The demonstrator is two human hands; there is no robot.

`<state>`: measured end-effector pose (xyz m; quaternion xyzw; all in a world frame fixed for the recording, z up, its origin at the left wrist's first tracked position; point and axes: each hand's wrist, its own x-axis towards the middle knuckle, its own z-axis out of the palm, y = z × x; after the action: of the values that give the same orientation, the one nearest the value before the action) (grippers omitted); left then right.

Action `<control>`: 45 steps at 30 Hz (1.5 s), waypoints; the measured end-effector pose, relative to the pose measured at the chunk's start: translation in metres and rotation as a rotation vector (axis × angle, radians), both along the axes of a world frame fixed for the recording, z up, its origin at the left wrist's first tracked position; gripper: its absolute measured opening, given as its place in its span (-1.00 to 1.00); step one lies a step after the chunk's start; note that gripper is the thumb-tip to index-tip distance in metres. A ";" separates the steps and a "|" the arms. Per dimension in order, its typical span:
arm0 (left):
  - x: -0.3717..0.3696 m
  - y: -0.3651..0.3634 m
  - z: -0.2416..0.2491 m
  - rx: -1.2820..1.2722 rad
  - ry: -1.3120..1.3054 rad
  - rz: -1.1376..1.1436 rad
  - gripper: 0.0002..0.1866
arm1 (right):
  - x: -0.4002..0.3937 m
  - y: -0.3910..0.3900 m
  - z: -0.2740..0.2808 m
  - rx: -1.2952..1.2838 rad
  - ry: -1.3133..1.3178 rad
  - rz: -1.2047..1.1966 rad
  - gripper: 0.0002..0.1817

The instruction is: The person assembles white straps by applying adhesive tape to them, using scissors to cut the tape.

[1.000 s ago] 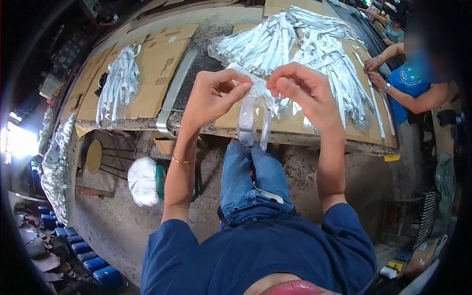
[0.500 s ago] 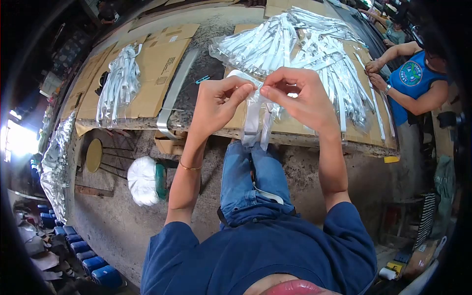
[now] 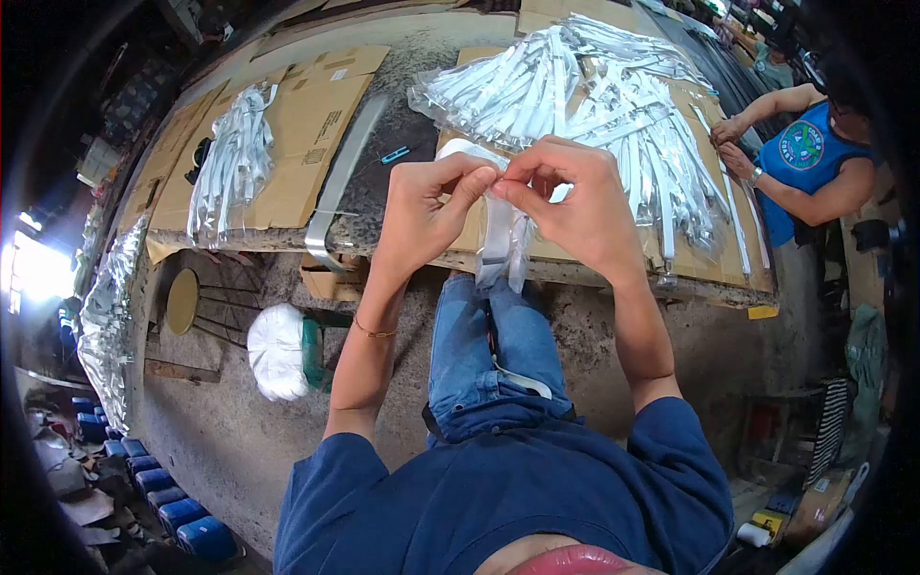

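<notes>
My left hand (image 3: 429, 206) and my right hand (image 3: 580, 201) meet over the table edge, each with thumb and forefinger pinched together. Between the fingertips is the upper part of a clear plastic sleeve (image 3: 520, 235), mostly hidden by the fingers. Inside or along it runs a white strap (image 3: 494, 235), hanging over the edge towards my lap, with a buckle-like piece near its low end. Behind my hands, the strap's white upper part (image 3: 465, 147) curves over the cardboard. A small teal tool (image 3: 394, 155) lies left of my fingers.
A large heap of plastic-wrapped white straps (image 3: 517, 91) covers the cardboard ahead and right. A smaller bundle (image 3: 235, 158) lies on the left cardboard (image 3: 326, 125). A person in a blue top (image 3: 800, 144) works at right. Below stand a white-covered stool (image 3: 278, 353) and blue containers (image 3: 206, 539).
My right hand has shifted slightly left, so both hands' fingertips now come together at the sleeve. The white strap still hangs in place.
</notes>
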<state>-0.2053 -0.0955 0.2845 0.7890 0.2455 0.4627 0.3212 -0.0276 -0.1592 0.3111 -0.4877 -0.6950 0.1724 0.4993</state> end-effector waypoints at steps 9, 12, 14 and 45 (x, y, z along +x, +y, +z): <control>-0.003 0.001 0.000 0.137 0.030 -0.073 -0.79 | -0.001 -0.004 0.002 -0.093 0.027 -0.017 -0.85; -0.003 0.001 0.000 0.132 0.062 -0.074 -0.79 | 0.000 -0.003 0.000 -0.089 0.053 -0.017 -0.84; -0.001 0.000 0.001 0.117 0.058 -0.083 -0.81 | 0.003 0.000 -0.006 -0.069 0.051 -0.025 -0.82; 0.013 -0.005 0.001 0.121 -0.047 -0.111 -0.47 | 0.048 0.044 -0.026 -0.459 0.628 0.442 -0.67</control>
<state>-0.1928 -0.1005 0.2856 0.8082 0.1656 0.4765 0.3039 0.0204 -0.1155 0.2853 -0.3499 -0.5411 0.5642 0.5162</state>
